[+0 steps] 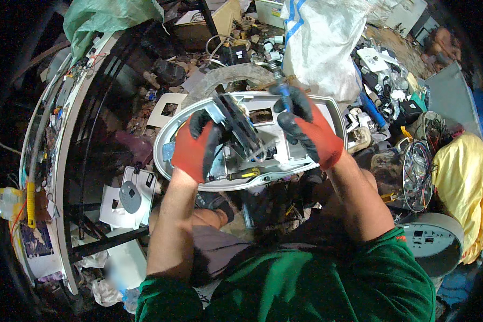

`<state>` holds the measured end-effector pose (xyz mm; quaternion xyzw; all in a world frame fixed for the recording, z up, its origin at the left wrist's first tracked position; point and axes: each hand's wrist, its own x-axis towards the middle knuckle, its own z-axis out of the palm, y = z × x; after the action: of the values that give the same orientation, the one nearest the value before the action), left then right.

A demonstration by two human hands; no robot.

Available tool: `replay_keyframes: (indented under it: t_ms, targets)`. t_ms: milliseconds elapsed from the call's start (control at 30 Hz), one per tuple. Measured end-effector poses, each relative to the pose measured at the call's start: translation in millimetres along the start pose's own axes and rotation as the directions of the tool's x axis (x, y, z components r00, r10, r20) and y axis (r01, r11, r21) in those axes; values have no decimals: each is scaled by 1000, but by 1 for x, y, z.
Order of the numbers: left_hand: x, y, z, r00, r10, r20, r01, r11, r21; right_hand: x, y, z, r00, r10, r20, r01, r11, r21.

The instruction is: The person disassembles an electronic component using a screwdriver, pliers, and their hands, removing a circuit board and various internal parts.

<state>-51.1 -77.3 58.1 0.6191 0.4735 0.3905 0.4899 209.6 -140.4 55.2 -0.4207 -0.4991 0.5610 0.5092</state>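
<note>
A white, boat-shaped plastic housing (338,115) lies below my hands, its open inside facing up. My left hand (196,145), in a red and black glove, is closed on the edge of a dark rectangular part (239,126) with a shiny strip, tilted above the housing. Gloved alike, my right hand (308,126) grips a slim blue tool with a grey end (283,88), pointing away from me; its kind is not clear. A yellow and black screwdriver (241,174) rests inside the near wall of the housing.
A white sack (322,45) stands beyond the housing. Mixed plastic scrap (378,80) is heaped at the right, near a yellow sack (459,182) and a round grey container (434,241). A long rack edge (70,145) runs along the left. White plastic panels (137,198) lie beside it.
</note>
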Motion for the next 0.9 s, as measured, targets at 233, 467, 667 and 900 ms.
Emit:
replay_keyframes:
  t_ms: [233,467,667,900]
  targets:
    - [2,-46,0,966,-150,212,248,772,-585,-13,18,32,964,160,215,-199,964,178]
    - [-7,-32,23,922,-373,100,349,693,-630,-16,35,40,987,93,132,-102,993,66]
    - [-14,-7,26,971,-221,89,236,840,-489,-18,20,36,978,162,132,-180,973,145]
    - [-5,-23,14,972,-102,213,209,792,-574,-12,24,42,989,73,129,-104,961,255]
